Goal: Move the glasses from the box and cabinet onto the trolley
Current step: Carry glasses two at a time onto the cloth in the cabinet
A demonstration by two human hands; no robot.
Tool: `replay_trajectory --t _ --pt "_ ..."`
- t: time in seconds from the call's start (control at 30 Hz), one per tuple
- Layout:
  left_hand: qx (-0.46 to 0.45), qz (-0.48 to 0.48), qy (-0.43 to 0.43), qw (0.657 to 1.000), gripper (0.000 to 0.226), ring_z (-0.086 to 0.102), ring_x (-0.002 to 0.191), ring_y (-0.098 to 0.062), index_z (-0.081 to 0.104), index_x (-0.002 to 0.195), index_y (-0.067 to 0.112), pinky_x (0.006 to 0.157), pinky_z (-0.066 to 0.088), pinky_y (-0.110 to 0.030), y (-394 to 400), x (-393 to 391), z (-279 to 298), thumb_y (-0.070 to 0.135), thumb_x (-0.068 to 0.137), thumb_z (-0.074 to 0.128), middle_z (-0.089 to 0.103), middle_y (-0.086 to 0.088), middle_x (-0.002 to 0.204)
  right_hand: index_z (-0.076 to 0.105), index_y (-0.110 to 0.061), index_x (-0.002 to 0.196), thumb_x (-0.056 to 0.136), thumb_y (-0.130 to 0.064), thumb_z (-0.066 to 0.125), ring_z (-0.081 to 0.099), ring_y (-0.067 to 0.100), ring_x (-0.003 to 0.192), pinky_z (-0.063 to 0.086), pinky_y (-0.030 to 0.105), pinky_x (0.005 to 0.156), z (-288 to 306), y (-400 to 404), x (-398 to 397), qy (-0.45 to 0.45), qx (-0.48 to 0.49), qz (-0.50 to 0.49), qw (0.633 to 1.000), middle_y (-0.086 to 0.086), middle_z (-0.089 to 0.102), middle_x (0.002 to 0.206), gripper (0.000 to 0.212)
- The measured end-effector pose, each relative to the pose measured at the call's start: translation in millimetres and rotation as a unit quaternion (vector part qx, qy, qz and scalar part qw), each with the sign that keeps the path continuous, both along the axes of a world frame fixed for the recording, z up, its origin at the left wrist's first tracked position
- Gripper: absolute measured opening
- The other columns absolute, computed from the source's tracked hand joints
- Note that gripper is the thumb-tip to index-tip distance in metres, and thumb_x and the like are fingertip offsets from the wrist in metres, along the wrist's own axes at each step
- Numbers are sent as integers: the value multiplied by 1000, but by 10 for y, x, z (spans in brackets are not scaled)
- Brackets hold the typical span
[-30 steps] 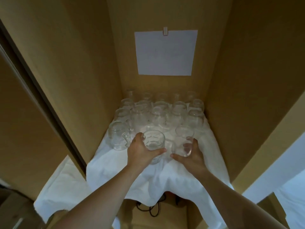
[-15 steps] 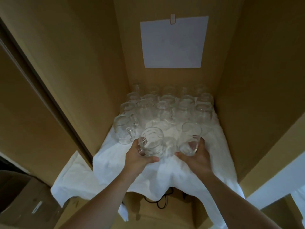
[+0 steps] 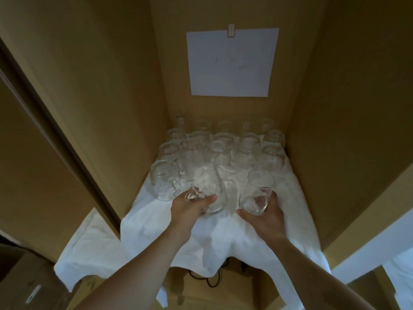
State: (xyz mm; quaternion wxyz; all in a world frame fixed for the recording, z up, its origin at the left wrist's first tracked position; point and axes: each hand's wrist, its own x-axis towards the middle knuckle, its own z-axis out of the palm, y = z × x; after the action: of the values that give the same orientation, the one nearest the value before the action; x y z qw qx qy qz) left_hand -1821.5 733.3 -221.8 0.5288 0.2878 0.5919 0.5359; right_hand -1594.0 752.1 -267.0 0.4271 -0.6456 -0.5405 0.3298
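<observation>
Inside a tall wooden cabinet (image 3: 339,130), several clear glasses (image 3: 223,148) stand in rows on a white cloth (image 3: 223,238). My left hand (image 3: 190,209) grips a wide clear glass (image 3: 210,189) at the front, tilted toward me. My right hand (image 3: 266,218) grips a narrower clear glass (image 3: 257,193) beside it, also tilted. A glass mug with a handle (image 3: 162,180) stands at the front left, just left of my left hand. The trolley is out of view.
A white sheet of paper (image 3: 231,62) is clipped to the cabinet's back wall. The cloth hangs over the shelf's front edge. A black cable (image 3: 210,280) lies below the shelf. A cardboard box (image 3: 24,285) sits at the lower left.
Both hands have lifted their glasses slightly and tipped them toward me. The camera view has shifted a little.
</observation>
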Motion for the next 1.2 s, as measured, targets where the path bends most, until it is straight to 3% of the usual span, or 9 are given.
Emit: replay_trajectory --t 0.13,0.27,0.33,0.6,0.7,0.8,0.97,1.07,1.2 --pt "-46 -42 -158 985 64 74 79 -29 66 92 6 72 61 -41 55 21 221 34 46 102 71 -17 83 36 -47 128 51 -60 94 56 -7 88 39 7 69 20 3 -12 -4 5 -3 1000 -25 58 105 97" --pt "-91 22 -350 932 70 73 93 -45 60 118 0 73 61 -53 110 90 295 28 65 96 67 -29 116 39 -45 128 52 -56 95 59 -4 93 41 10 69 17 -7 -9 0 8 1 1000 -21 61 107 95" --pt "-95 41 -421 901 74 72 95 -49 57 124 -1 74 61 -57 134 105 289 27 67 95 66 -35 114 39 -46 125 51 -56 95 58 -8 91 40 7 66 24 -13 -11 -2 10 -1 1000 -23 61 106 93" --pt "-87 116 -603 785 83 66 108 -47 53 134 -7 73 63 -52 196 225 134 32 72 92 60 -36 124 40 -50 121 46 -61 93 57 -15 91 42 3 65 45 -23 -30 2 5 -10 1000 -26 60 105 93" --pt "-64 148 -660 734 91 66 112 -45 48 138 -10 83 62 -49 197 238 101 31 69 92 57 -36 129 40 -46 124 43 -66 90 57 -10 91 41 6 67 40 -20 -45 -4 -1 -16 1000 -25 60 106 97" --pt "-47 179 -681 709 97 68 109 -40 42 143 -8 87 61 -43 213 224 131 34 70 90 52 -33 138 40 -45 123 42 -69 88 57 -8 92 41 9 68 34 -21 -49 -13 -2 -22 1000 -25 60 105 97" --pt "-38 180 -664 725 91 74 98 -37 46 141 -6 80 63 -44 218 265 121 44 77 86 64 -29 127 38 -48 119 45 -64 91 54 -13 87 39 6 63 58 -20 -64 -27 -8 -26 999 -28 58 101 92" --pt "-90 119 -606 782 102 74 92 -42 51 134 -9 69 64 -47 159 253 105 65 71 81 69 -32 114 37 -50 119 46 -65 90 55 -12 87 38 7 65 64 -27 -68 -31 -5 -29 999 -28 58 101 91" --pt "-191 32 -455 869 116 74 89 -41 51 124 -14 60 62 -46 124 125 134 89 70 58 67 -31 117 33 -56 117 47 -65 90 51 -19 82 38 3 59 73 -12 -79 -36 1 -33 999 -32 53 97 91"
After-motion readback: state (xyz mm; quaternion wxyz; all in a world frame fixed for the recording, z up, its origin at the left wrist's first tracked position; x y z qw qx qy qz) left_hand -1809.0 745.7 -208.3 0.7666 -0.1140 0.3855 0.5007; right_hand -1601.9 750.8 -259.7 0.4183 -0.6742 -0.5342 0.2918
